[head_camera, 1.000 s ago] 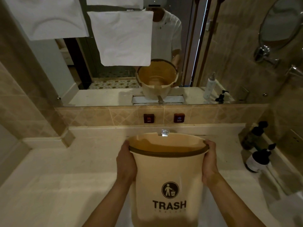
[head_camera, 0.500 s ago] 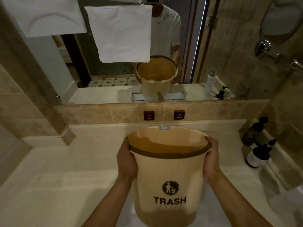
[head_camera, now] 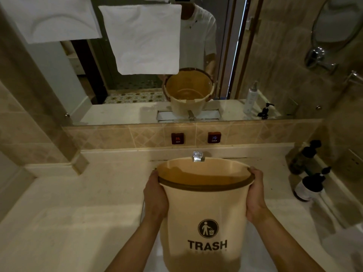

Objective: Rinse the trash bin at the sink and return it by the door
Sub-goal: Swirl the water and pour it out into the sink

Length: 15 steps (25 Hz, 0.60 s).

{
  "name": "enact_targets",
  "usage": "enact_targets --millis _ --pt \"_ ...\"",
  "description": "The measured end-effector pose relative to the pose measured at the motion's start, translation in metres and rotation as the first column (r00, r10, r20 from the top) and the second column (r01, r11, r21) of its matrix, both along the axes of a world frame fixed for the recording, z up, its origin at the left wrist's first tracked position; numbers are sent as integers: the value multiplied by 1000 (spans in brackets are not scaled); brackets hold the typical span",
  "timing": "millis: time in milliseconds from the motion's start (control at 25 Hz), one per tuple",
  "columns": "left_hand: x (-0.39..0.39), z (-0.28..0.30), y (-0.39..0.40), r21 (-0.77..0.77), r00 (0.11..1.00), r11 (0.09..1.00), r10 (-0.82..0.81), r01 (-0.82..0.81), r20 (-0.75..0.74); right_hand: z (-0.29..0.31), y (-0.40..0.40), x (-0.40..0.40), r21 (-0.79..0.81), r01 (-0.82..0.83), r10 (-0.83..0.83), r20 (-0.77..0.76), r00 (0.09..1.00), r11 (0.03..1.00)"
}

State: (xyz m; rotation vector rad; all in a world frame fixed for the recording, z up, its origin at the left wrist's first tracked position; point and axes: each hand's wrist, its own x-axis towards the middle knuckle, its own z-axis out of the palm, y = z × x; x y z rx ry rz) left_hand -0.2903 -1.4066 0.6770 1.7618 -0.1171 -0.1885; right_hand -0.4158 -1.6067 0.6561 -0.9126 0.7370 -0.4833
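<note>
Both hands on the trash bin, gripped just under the rim: my left hand wrapped on its left side, my right hand on its right, fingers curled around. Bin is held upright over the sink, near the front edge of the worktop. Beige plastic, dark brown band round the rim, inside darker tan. Print on the front: round person-and-bin icon, "TRASH" in black, smaller line below unreadable. Chrome tap just past the far rim. Two dark pump bottles at the worktop's right edge. Wall buttons behind: "HOT", "COLD". Mirror above
</note>
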Motion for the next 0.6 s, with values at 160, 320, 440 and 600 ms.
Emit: enact_targets --millis 160,320,440,600 --pt "16 5 12 211 967 972 -144 99 210 -19 18 -2 69 -21 19 31 999 997" --pt "49 23 10 438 933 885 -280 159 227 -51 34 -5 247 -42 22 83 996 968" --pt "64 31 3 620 893 759 -400 197 206 -70 56 -4 338 -53 25 86 996 940" --pt "68 33 7 806 820 562 -541 187 187 -92 92 -7 479 -47 14 73 997 876"
